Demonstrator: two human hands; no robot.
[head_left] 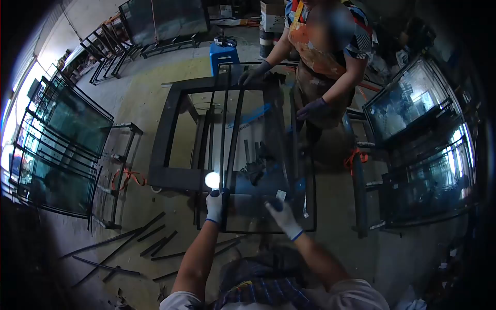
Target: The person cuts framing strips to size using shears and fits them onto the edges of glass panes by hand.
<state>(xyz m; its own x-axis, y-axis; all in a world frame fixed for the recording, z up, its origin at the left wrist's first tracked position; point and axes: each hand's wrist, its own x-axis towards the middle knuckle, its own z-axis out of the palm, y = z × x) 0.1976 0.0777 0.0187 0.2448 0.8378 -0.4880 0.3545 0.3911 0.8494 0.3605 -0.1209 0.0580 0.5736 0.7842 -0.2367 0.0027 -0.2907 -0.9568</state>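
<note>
My left hand (214,205), in a white glove with dark fingers, is closed on the near edge of a dark-edged glass pane (227,134). My right hand (284,219), in a matching glove, lies with fingers stretched out over the near part of the dark glass, below a small white label (281,195). Under the glass is a wide black frame-shaped stand (160,150). Opposite me a co-worker's dark-gloved hand (253,75) touches the far edge; the co-worker's other gloved hand (312,109) is near the glass's right side.
Racks of glass panes stand at left (67,139) and right (423,150), with orange straps (128,178) near the left one. Several black strips (111,248) lie on the floor at lower left. A blue stool (223,57) stands beyond the stand.
</note>
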